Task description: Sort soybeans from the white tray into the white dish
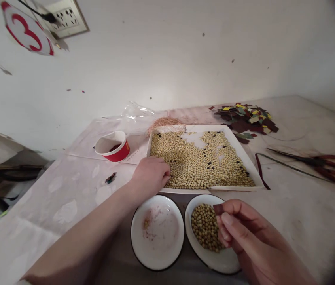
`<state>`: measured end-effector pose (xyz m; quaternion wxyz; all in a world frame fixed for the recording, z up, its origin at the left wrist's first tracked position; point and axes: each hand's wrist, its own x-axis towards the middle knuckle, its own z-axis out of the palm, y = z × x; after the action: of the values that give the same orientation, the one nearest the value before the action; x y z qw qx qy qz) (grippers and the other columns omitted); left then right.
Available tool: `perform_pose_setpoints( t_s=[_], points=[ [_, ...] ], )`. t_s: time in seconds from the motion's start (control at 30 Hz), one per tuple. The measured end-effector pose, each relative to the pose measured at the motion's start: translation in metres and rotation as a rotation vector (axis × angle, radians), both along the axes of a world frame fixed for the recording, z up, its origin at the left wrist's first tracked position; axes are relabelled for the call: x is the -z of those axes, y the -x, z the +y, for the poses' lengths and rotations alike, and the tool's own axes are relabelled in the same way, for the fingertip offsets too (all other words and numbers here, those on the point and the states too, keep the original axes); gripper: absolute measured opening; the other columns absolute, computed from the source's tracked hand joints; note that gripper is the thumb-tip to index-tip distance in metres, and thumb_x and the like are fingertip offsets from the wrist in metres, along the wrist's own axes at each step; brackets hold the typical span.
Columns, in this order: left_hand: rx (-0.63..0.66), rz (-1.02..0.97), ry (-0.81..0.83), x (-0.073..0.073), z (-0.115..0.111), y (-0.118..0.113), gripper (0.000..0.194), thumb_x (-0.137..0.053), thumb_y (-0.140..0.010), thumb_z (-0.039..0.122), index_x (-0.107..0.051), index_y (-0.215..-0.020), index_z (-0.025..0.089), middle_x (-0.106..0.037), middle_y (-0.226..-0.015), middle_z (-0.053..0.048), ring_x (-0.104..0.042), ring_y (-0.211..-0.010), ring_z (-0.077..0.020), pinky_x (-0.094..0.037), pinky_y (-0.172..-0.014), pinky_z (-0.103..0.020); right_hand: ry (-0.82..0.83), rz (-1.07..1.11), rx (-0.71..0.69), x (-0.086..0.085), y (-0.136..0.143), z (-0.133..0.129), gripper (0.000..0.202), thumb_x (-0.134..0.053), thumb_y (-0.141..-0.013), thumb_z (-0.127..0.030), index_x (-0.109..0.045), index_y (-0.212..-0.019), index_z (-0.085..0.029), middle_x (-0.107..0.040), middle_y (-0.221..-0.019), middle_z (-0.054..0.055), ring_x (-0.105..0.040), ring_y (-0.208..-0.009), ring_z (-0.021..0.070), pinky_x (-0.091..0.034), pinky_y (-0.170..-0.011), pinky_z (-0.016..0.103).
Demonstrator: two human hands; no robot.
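Observation:
My left hand (151,175) reaches over the front left corner of a white tray (259,183). Its fingers are curled, and their tips are hidden, so what they hold, if anything, does not show. Inside the tray lies a layer of small pale yellow beads (188,168) with a few black bits. My right hand (244,229) pinches a small dark red strip (219,209) between thumb and forefinger. It hovers above the right side of a white dish (211,263) with larger greenish-brown beads (205,227) in it.
Left of that dish stands another white dish (167,253) with pinkish residue. A red and white paper tub (121,152) sits back left, near clear plastic film (137,111) and copper-coloured strands (165,123). Coloured scraps (244,116) are piled back right, and scissors (318,161) lie right.

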<state>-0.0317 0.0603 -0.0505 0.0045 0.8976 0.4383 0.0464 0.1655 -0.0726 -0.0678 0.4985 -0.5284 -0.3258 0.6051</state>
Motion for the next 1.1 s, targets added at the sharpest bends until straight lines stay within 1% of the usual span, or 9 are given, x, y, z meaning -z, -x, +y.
perform_pose_setpoints(
  t_s=[0.13,0.2,0.27,0.37,0.43,0.53,0.67,0.93,1.1],
  points=[
    [-0.03,-0.075,0.008,-0.004,0.0,-0.002,0.01,-0.055,-0.073,0.014,-0.062,-0.068,0.018,-0.06,-0.072,-0.002,-0.054,-0.072,-0.0159,-0.041,-0.067,-0.029,-0.001,-0.008,-0.009,0.001,0.0,0.001,0.024,-0.06,-0.077,-0.045,-0.058,-0.072,-0.022,-0.048,-0.058,-0.001,-0.041,-0.057,0.0134,-0.036,-0.053,0.026],
    [-0.06,-0.17,0.022,-0.015,-0.007,-0.005,0.01,-0.054,-0.073,0.013,-0.061,-0.068,0.017,-0.059,-0.072,-0.002,-0.054,-0.073,-0.0154,-0.042,-0.067,-0.028,0.007,-0.004,-0.012,0.001,-0.001,0.0,0.024,-0.06,-0.077,-0.045,-0.058,-0.073,-0.022,-0.048,-0.059,-0.001,-0.041,-0.057,0.0132,-0.035,-0.053,0.026],
    [-0.049,-0.312,0.04,-0.03,-0.023,-0.012,0.008,-0.054,-0.073,0.013,-0.06,-0.07,0.017,-0.058,-0.073,-0.001,-0.053,-0.074,-0.0144,-0.042,-0.067,-0.028,0.011,-0.001,-0.034,0.0,-0.002,0.0,0.023,-0.06,-0.077,-0.044,-0.057,-0.071,-0.021,-0.048,-0.058,-0.001,-0.041,-0.057,0.0128,-0.034,-0.053,0.025],
    [0.133,-0.525,0.05,-0.05,-0.056,-0.023,0.007,-0.055,-0.075,0.012,-0.059,-0.074,0.018,-0.056,-0.077,0.0,-0.051,-0.075,-0.0119,-0.042,-0.07,-0.026,-0.002,0.009,-0.092,-0.002,-0.002,0.0,0.024,-0.059,-0.078,-0.042,-0.054,-0.067,-0.021,-0.046,-0.057,-0.002,-0.04,-0.056,0.0121,-0.033,-0.053,0.025],
    [0.241,-0.536,0.066,-0.055,-0.074,-0.03,0.008,-0.054,-0.078,0.012,-0.059,-0.076,0.017,-0.055,-0.083,-0.002,-0.05,-0.076,-0.0115,-0.042,-0.073,-0.027,-0.01,0.026,-0.121,-0.004,-0.001,0.0,0.025,-0.058,-0.079,-0.042,-0.053,-0.067,-0.021,-0.045,-0.057,-0.003,-0.038,-0.056,0.012,-0.033,-0.053,0.025],
    [0.316,-0.516,0.014,-0.05,-0.086,-0.036,0.01,-0.053,-0.08,0.013,-0.059,-0.074,0.017,-0.054,-0.082,-0.002,-0.048,-0.075,-0.0125,-0.041,-0.074,-0.03,-0.013,0.044,-0.157,-0.007,0.001,0.0,0.025,-0.056,-0.081,-0.042,-0.052,-0.068,-0.021,-0.044,-0.058,-0.003,-0.036,-0.056,0.0119,-0.032,-0.053,0.025],
    [0.287,-0.495,-0.051,-0.039,-0.081,-0.037,0.01,-0.053,-0.08,0.014,-0.059,-0.073,0.017,-0.054,-0.081,-0.003,-0.048,-0.077,-0.0145,-0.041,-0.073,-0.031,-0.022,0.036,-0.182,-0.007,0.0,0.0,0.024,-0.055,-0.082,-0.04,-0.051,-0.068,-0.021,-0.042,-0.058,-0.003,-0.035,-0.056,0.0118,-0.03,-0.053,0.025],
    [0.302,-0.514,-0.078,-0.038,-0.081,-0.038,0.009,-0.054,-0.08,0.014,-0.059,-0.073,0.016,-0.055,-0.078,-0.003,-0.047,-0.076,-0.0152,-0.041,-0.072,-0.033,-0.018,0.016,-0.22,-0.001,-0.003,0.0,0.023,-0.056,-0.081,-0.04,-0.052,-0.068,-0.021,-0.041,-0.058,-0.003,-0.033,-0.056,0.0116,-0.028,-0.052,0.025],
    [0.24,-0.58,-0.082,-0.037,-0.076,-0.039,0.009,-0.053,-0.077,0.009,-0.058,-0.072,0.015,-0.054,-0.077,-0.002,-0.047,-0.074,-0.0136,-0.041,-0.072,-0.031,-0.041,0.024,-0.153,0.0,-0.002,0.001,0.023,-0.056,-0.081,-0.039,-0.052,-0.067,-0.021,-0.042,-0.056,-0.003,-0.035,-0.055,0.0117,-0.03,-0.052,0.025]
  ],
)
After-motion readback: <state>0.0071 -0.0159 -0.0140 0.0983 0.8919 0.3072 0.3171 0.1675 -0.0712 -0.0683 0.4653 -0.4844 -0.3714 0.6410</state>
